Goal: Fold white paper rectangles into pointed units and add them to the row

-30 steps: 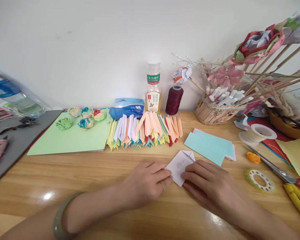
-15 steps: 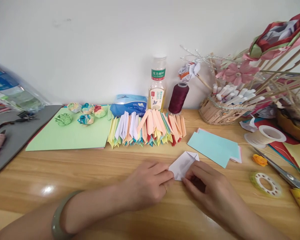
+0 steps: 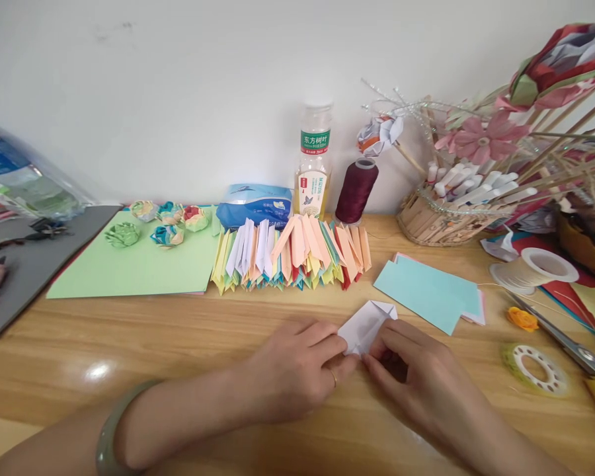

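Observation:
A small white sheet of paper [image 3: 364, 325], partly folded with a turned-in corner at its far right, lies on the wooden table between my hands. My left hand [image 3: 302, 367] is at its left edge, fingers bent together and gripping the near-left part. On the other side, my right hand [image 3: 411, 360] pinches the near-right edge between thumb and fingers. The paper's lower right part is hidden under my right fingers. Just beyond it stands a long row of folded paper pieces [image 3: 292, 254] in several colours. Light blue paper sheets [image 3: 429, 294] lie to the right.
Green paper [image 3: 129, 274] with several paper flowers [image 3: 166, 236] is at the left. A tissue pack [image 3: 255, 205], a bottle [image 3: 313, 165] and a dark thread spool [image 3: 357, 192] stand by the wall. At right are a basket of pens [image 3: 446, 218], a tape roll [image 3: 535, 370] and scissors [image 3: 570, 344].
My left fingers have shifted slightly at the paper's near edge, toward my right thumb. The paper stays in place in both hands. The view has moved a little.

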